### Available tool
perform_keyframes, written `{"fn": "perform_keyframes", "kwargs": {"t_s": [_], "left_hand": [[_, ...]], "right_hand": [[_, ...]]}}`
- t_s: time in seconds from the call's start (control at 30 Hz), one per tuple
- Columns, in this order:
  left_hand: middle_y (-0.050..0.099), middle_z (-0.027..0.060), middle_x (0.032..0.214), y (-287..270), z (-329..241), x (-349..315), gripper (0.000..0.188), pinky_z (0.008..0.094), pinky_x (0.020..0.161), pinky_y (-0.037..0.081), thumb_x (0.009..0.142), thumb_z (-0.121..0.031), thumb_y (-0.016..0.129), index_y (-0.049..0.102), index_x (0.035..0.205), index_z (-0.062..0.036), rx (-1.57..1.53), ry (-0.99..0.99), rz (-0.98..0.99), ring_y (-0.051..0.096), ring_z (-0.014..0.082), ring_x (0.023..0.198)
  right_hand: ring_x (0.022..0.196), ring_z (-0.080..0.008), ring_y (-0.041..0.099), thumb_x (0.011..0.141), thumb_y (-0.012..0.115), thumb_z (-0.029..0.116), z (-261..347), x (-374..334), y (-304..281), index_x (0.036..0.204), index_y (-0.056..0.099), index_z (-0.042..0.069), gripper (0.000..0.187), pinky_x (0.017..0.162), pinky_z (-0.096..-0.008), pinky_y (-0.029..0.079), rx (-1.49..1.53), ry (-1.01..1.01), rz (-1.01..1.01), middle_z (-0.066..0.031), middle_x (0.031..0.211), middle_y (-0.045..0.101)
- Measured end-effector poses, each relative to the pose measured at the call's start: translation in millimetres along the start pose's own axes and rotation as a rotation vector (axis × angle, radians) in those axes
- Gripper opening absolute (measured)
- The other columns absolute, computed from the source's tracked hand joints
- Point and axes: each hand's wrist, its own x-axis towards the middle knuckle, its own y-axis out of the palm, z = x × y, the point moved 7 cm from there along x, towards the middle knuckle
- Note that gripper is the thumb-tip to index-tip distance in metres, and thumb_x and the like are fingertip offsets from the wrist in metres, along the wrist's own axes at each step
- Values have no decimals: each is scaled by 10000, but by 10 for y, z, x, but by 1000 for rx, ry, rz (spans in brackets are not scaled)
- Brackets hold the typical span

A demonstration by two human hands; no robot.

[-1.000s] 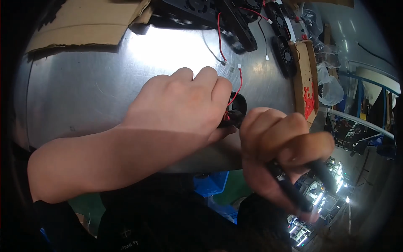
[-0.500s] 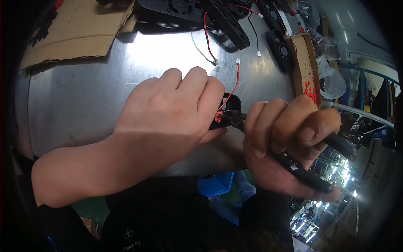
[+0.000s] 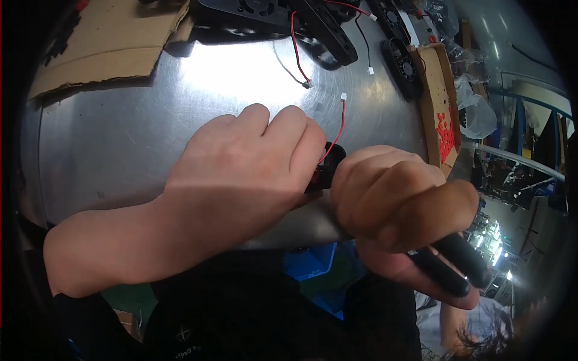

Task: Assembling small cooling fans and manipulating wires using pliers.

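My left hand (image 3: 247, 157) is closed around a small black plastic housing (image 3: 335, 156), most of which lies hidden under the fingers. From it a red wire (image 3: 343, 123) rises to a white connector (image 3: 344, 96). My right hand (image 3: 400, 195) grips pliers, whose black handles (image 3: 444, 275) stick out below the palm, squeezed close together. The pliers' jaws are hidden behind the right fingers, right up against the housing. Whether the jaws touch the wire I cannot tell.
Black fan housings (image 3: 256, 17) with loose wires lie at the back of the metal table (image 3: 114, 150). A small fan unit (image 3: 405, 69) sits beside a cardboard box (image 3: 435, 90) holding red bits (image 3: 445, 133). Flat cardboard (image 3: 114, 45) covers the far left. A blue bin (image 3: 310, 263) stands below the table edge.
My right hand has tightened and turned, bringing the plier handles closer together. It sits nearer the housing, which has shifted slightly right. The red piece and plier jaws seen there before are now mostly covered.
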Motion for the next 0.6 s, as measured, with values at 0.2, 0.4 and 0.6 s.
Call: {"fn": "perform_keyframes", "kwargs": {"t_s": [0.2, 0.4, 0.6], "left_hand": [[575, 70, 894, -39, 9, 52, 430, 375, 628, 508, 761, -323, 779, 652, 1077, -60, -87, 79, -27, 614, 241, 779], [607, 124, 970, -29, 231, 111, 508, 458, 737, 532, 773, -368, 861, 595, 1078, -62, -144, -91, 43, 652, 339, 888], [663, 221, 1047, -138, 546, 61, 484, 461, 843, 534, 866, -311, 819, 607, 1156, 12, -328, -225, -107, 669, 423, 973]], "right_hand": [[622, -203, 626, 1017, 602, 561, 5, 39, -19, 982, 629, 27, 535, 575, -328, 530, 110, 143, -77, -103, 805, 648], [731, -135, 629, 820, 531, 831, 11, -92, -257, 1161, 612, -17, 918, 649, -262, 484, 131, 467, -374, -83, 947, 645], [685, -135, 565, 671, 573, 994, -208, -231, -648, 1240, 607, -64, 1202, 600, -261, 426, -364, -32, -369, -71, 907, 589]]}}
